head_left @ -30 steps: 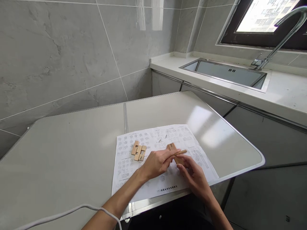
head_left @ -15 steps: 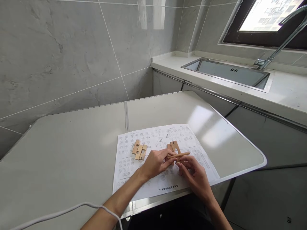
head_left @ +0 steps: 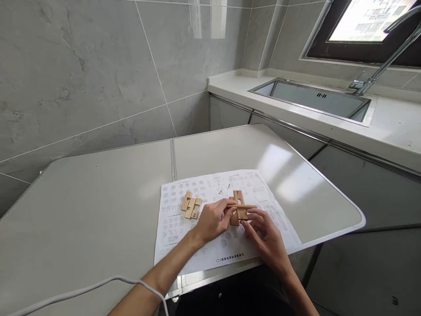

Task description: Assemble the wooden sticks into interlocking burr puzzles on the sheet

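Note:
My left hand [head_left: 213, 218] pinches a thin wooden bar [head_left: 245, 206] that lies crosswise over two upright notched wooden pieces [head_left: 239, 206] on a printed instruction sheet [head_left: 213, 256]. My right hand [head_left: 265, 235] is curled beside the lower end of those pieces, its fingertips touching them. A loose group of wooden puzzle pieces [head_left: 191, 206] lies on the sheet to the left of my left hand.
The sheet lies on a grey folding table [head_left: 98, 197] with a rounded right edge. A sink [head_left: 312, 98] and tap [head_left: 383, 66] are set in the white counter at the back right. A white cable [head_left: 82, 292] crosses my left forearm.
The thin bar has moved up and back, from in front of the notched pieces to across them. Both hands have shifted slightly away from me with it.

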Available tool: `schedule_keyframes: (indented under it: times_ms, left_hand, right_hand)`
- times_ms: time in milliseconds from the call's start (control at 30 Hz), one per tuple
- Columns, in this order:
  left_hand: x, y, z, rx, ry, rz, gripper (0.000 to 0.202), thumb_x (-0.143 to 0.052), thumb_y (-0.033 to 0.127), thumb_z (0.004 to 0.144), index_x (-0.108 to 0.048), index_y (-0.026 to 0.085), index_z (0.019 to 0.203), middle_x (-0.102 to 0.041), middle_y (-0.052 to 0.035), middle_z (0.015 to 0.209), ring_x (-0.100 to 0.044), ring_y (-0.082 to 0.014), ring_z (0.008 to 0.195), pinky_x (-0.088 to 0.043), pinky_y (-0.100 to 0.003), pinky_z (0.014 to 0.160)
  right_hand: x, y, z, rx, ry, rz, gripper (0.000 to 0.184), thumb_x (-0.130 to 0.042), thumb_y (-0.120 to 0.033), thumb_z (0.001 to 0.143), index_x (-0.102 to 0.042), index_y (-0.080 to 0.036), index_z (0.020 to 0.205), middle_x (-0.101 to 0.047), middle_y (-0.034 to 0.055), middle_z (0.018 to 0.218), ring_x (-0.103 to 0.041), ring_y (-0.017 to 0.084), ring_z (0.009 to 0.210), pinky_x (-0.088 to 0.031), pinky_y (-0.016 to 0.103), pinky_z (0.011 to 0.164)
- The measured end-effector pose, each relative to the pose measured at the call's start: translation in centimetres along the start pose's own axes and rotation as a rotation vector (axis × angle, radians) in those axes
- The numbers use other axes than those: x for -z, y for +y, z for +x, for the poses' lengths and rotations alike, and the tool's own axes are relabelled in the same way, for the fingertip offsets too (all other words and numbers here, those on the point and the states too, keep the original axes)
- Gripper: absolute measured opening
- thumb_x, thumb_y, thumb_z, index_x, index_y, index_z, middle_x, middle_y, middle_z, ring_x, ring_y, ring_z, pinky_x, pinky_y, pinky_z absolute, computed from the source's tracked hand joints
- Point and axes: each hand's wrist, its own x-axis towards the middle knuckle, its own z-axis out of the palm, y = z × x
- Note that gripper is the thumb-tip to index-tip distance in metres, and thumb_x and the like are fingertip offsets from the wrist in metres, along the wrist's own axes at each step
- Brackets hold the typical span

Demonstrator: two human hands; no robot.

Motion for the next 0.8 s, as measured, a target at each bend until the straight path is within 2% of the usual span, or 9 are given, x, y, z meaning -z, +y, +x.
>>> schedule_keyframes:
  times_ms: [67,133,200,267,367,433,533,700,800]
  left_hand:
    - [0.1,-0.1,0.2,0.086,0.045,-0.044,0.027,-0.051,0.037,0.110,-0.070,0.020,0.117,-0.080,-0.0057,0.102,-0.069,-0.0146,0.071,-0.054,-0.027,0.064]
    - [0.2,-0.2,0.4,0.175,0.076,-0.090,0.028,-0.052,0.040,0.110,-0.071,0.020,0.116,-0.078,-0.0037,0.093,-0.065,-0.0136,0.065,-0.050,-0.026,0.060]
    - [0.3,-0.3,0.6,0.239,0.092,-0.132,0.031,-0.053,0.043,0.110,-0.071,0.019,0.116,-0.076,-0.0023,0.085,-0.062,-0.0135,0.062,-0.047,-0.026,0.057]
    - [0.3,-0.5,0.7,0.271,0.104,-0.154,0.034,-0.051,0.045,0.110,-0.071,0.019,0.118,-0.075,-0.0022,0.083,-0.063,-0.0140,0.063,-0.046,-0.026,0.057]
    - [0.3,-0.7,0.7,0.278,0.108,-0.144,0.036,-0.049,0.046,0.110,-0.071,0.019,0.119,-0.075,-0.0032,0.085,-0.063,-0.0150,0.066,-0.046,-0.027,0.058]
    - [0.3,-0.7,0.6,0.270,0.108,-0.136,0.036,-0.049,0.046,0.111,-0.071,0.020,0.119,-0.076,-0.0036,0.089,-0.064,-0.0156,0.069,-0.046,-0.027,0.059]
    - [0.2,-0.7,0.6,0.264,0.119,-0.137,0.034,-0.048,0.045,0.111,-0.070,0.020,0.118,-0.077,-0.0047,0.096,-0.064,-0.0162,0.073,-0.048,-0.028,0.061]
    - [0.2,-0.8,0.7,0.276,0.125,-0.150,0.034,-0.051,0.046,0.110,-0.070,0.019,0.118,-0.076,-0.0053,0.095,-0.065,-0.0168,0.074,-0.049,-0.028,0.065]
    - [0.2,-0.7,0.7,0.296,0.111,-0.158,0.036,-0.050,0.047,0.110,-0.070,0.019,0.118,-0.076,-0.0055,0.093,-0.065,-0.0172,0.075,-0.050,-0.028,0.067]
  right_hand:
    - [0.0,-0.2,0.2,0.018,0.003,-0.046,0.031,-0.064,-0.046,0.105,-0.060,-0.024,0.125,-0.076,0.0077,0.104,-0.072,0.020,0.075,-0.062,0.034,0.069]
    - [-0.1,-0.3,0.3,0.071,-0.006,-0.152,0.026,-0.063,-0.043,0.105,-0.063,-0.024,0.124,-0.075,0.0089,0.107,-0.072,0.022,0.084,-0.063,0.036,0.075]
    - [-0.1,-0.2,0.5,0.151,-0.019,-0.265,0.026,-0.063,-0.040,0.105,-0.064,-0.026,0.126,-0.071,0.0117,0.122,-0.072,0.027,0.104,-0.062,0.043,0.088]
    - [-0.3,0.1,0.5,0.213,-0.031,-0.363,0.035,-0.065,-0.039,0.102,-0.062,-0.029,0.136,-0.063,0.0134,0.141,-0.063,0.033,0.129,-0.058,0.051,0.103]
    - [-0.8,0.7,0.5,0.246,-0.033,-0.510,0.056,-0.071,-0.041,0.097,-0.053,-0.033,0.149,-0.049,0.0142,0.159,-0.049,0.039,0.147,-0.050,0.062,0.113]
    - [-1.2,1.1,0.5,0.271,-0.038,-0.602,0.061,-0.073,-0.044,0.096,-0.050,-0.032,0.152,-0.046,0.0160,0.163,-0.042,0.043,0.152,-0.046,0.067,0.114]
    - [-1.5,1.3,0.5,0.300,-0.059,-0.675,0.056,-0.070,-0.044,0.099,-0.051,-0.030,0.150,-0.051,0.0156,0.161,-0.039,0.043,0.155,-0.043,0.067,0.115]
    - [-1.4,1.0,0.5,0.289,-0.055,-0.667,0.032,-0.067,-0.042,0.102,-0.061,-0.030,0.131,-0.056,0.0116,0.156,-0.045,0.038,0.150,-0.045,0.062,0.114]
    - [-1.3,0.9,0.5,0.284,-0.047,-0.655,0.026,-0.069,-0.045,0.100,-0.062,-0.029,0.119,-0.057,0.0113,0.154,-0.050,0.038,0.144,-0.048,0.060,0.111]
